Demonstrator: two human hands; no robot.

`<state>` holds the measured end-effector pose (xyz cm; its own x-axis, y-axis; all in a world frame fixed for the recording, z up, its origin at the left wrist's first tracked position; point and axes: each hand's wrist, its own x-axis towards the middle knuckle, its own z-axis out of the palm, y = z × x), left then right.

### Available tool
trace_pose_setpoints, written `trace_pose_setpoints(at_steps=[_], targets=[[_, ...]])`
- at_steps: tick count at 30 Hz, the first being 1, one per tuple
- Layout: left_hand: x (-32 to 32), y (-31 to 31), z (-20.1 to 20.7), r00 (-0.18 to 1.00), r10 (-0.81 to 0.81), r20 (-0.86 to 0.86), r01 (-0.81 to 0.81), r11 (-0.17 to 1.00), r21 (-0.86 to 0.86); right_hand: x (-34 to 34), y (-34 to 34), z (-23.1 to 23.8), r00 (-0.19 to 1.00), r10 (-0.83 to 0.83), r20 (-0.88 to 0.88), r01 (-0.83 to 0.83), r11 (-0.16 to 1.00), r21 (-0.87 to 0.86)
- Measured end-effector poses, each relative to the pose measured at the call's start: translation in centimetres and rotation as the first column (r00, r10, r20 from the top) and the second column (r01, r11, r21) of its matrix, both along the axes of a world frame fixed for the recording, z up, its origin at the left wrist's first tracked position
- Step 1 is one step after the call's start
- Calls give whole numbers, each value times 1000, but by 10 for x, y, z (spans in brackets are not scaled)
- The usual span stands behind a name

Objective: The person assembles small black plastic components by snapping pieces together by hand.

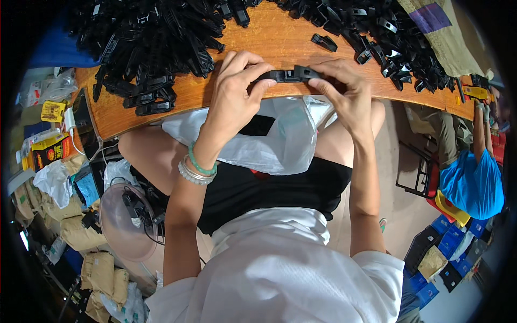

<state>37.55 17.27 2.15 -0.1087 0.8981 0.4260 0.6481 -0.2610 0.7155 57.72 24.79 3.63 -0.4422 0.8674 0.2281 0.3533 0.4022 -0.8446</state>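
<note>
Above the near edge of the wooden table (269, 46), my left hand (232, 89) pinches the left end of a long black plastic piece (284, 76). My right hand (347, 86) grips a wider dark clip-like piece (305, 73) at its right end between thumb and fingers. The two pieces meet end to end; whether they are locked together I cannot tell. A white plastic bag (280, 145) lies open across my lap below the hands, with something black showing inside.
A large heap of long black plastic parts (156, 43) covers the table's left side. Shorter black clips (371, 46) are piled at the right, with one loose clip (324, 42) nearer the middle. A person in a blue shirt (474, 180) sits at the far right.
</note>
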Motion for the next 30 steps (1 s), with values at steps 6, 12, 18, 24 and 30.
trace_pose_setpoints(at_steps=[6, 12, 18, 24, 30], targets=[[2, 2, 2, 998, -58, 10, 58, 998, 4, -6, 4, -2, 977, 206, 58, -213, 962, 168], [0, -3, 8, 994, -106, 22, 105, 993, 53, -7, -14, -4, 986, 165, -35, -167, 985, -46], [-43, -45, 24, 886, 312, -344, -266, 948, 174, -7, -9, 9, 999, 21, -41, -19, 998, 60], [-66, -22, 12, 681, 268, -681, -107, 957, 270, -28, 45, -14, 910, -331, 250, 133, 804, 580], [-68, -22, -1, 744, 258, -617, -42, 939, 342, -42, 31, -8, 962, -241, 128, 173, 902, 395]])
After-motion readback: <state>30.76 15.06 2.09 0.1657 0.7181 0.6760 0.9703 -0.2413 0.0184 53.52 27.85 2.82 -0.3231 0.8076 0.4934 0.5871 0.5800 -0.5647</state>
